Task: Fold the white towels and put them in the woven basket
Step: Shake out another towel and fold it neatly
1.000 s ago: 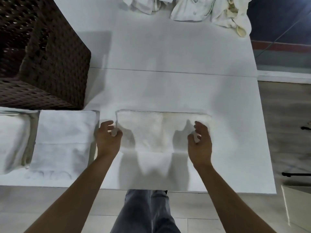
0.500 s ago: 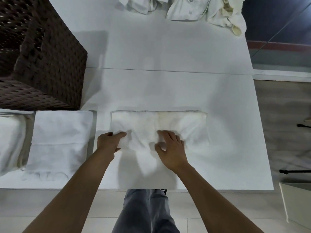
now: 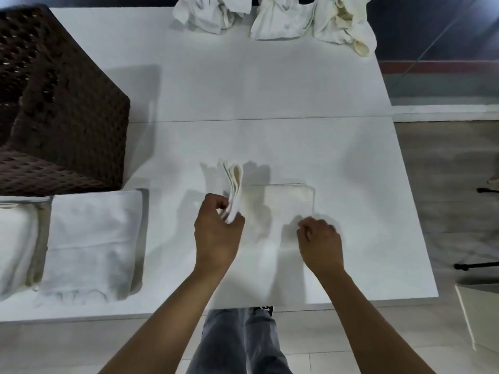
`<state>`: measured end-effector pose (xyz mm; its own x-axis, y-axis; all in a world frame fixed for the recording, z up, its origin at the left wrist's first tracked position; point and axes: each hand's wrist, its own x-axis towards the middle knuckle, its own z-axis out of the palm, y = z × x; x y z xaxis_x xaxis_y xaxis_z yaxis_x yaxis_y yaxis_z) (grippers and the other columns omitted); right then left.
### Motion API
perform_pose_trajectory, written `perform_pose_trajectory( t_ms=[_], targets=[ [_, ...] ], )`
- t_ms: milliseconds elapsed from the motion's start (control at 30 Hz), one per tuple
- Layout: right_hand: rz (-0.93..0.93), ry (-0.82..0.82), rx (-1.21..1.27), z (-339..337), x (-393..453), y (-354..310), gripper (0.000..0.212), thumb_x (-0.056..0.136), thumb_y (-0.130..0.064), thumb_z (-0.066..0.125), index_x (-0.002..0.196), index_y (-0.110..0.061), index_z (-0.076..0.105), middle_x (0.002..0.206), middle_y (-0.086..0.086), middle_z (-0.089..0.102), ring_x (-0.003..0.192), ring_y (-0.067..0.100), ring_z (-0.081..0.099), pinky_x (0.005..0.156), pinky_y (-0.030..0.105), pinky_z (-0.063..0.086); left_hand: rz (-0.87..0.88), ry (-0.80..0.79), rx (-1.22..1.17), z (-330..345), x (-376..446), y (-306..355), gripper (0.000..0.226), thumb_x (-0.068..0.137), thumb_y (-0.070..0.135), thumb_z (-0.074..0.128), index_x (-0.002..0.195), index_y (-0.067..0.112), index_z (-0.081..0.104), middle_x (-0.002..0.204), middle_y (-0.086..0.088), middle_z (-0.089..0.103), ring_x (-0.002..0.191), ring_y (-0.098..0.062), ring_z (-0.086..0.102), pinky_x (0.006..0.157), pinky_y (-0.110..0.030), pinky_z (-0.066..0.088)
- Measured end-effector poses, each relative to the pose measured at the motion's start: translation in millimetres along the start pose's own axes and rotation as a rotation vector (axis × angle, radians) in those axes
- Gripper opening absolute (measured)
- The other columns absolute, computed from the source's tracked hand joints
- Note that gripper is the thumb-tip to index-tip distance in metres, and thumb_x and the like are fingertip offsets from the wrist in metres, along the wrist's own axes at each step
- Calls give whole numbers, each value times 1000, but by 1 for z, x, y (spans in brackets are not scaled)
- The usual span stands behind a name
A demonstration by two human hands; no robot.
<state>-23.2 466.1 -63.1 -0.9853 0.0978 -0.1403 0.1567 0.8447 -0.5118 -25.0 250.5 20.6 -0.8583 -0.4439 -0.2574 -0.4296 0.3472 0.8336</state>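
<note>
The basket point(image 3: 67, 109) is dark brown with an open woven lattice. The table point(image 3: 243, 90) is plain white. The towel point(image 3: 280, 203) is white with a faint cream tint; the folded towels point(image 3: 91, 238) are white. The crumpled towels point(image 3: 275, 17) are white, one yellowish. The trousers point(image 3: 237, 344) are grey.

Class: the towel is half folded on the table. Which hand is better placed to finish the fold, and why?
Left. The left hand already pinches the towel by its raised left end, while the right hand rests at its near edge.
</note>
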Motion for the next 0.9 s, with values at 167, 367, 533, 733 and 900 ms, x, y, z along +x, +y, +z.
perform_pose_trajectory(
  t_ms=[167,367,533,733,900],
  targets=[
    [208,-262,437,-10,-2,16,29,102,-15,54,106,-37,71,115,-15,67,109,7,60,88,11,40,84,-112,79,48,-17,9,25,80,12,70,88,24,50,85,5,60,71,-14,59,62,-31,48],
    [476,-295,844,-23,2,15,44,109,-30,36,103,-24,79,105,-8,78,106,4,68,102,27,46,172,-274,197,109,-30,5,22,85,21,69,95,19,49,90,4,55,74,-14,56,60,-23,41],
    [594,-268,867,-19,10,16,58,102,-57,42,94,-10,77,89,1,77,89,11,72,86,30,52,165,-537,246,113,-25,-15,28,85,32,73,104,21,55,101,6,59,86,-10,61,77,-31,55],
    [451,-171,465,-2,13,0,32,86,-37,73,110,-22,58,98,-3,65,80,6,63,60,20,41,260,-81,381,47,-12,-32,26,90,14,65,116,17,59,116,0,60,104,-21,53,92,-36,48],
    [495,-232,485,9,-3,-7,36,86,-29,76,113,-16,56,93,-4,65,77,5,61,57,20,39,-342,-224,292,18,7,-66,57,88,43,67,135,15,50,124,-5,63,112,-28,58,96,-38,48]
  ],
)
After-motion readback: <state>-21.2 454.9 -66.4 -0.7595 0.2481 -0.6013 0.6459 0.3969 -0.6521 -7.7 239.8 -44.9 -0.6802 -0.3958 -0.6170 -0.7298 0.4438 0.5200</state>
